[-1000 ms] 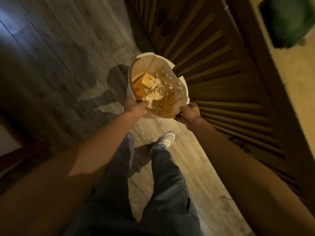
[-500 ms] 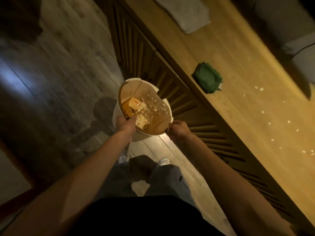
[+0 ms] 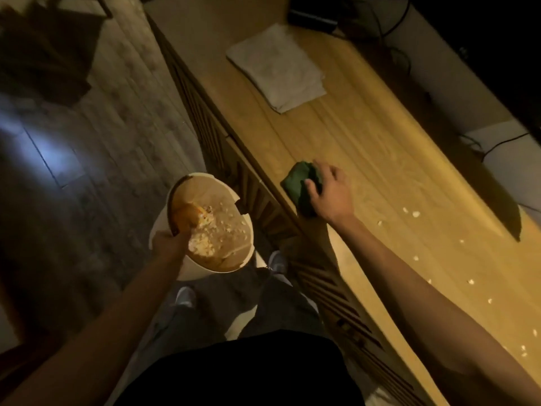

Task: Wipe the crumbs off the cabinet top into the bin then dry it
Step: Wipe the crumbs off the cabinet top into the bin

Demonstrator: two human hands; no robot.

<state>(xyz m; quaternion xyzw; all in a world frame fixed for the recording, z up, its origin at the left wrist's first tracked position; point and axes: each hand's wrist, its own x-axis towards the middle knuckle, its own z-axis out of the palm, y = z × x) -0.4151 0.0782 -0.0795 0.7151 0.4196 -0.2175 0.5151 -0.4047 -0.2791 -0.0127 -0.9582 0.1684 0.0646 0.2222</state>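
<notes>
Gripping the round white plastic bin (image 3: pixel 187 268) by its rim, the left hand (image 3: pixel 169 244) holds it beside the wooden cabinet top (image 3: pixel 366 159); the right hand (image 3: pixel 330 194) curls its fingers onto the crumpled green cloth (image 3: pixel 298 183) near scattered white crumbs (image 3: pixel 409 213).

Bin (image 3: pixel 205 230) left of cabinet top (image 3: pixel 366 159); on it, sponge (image 3: pixel 298 183) at front edge, towel (image 3: pixel 278 68) behind, crumbs (image 3: pixel 409 213) right.

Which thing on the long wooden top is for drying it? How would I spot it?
Look along the long yellow-brown wooden cabinet top to its far end. A pale grey folded cloth lies flat there, untouched. The crumpled dark green cloth is nearer, under the right hand.
</notes>
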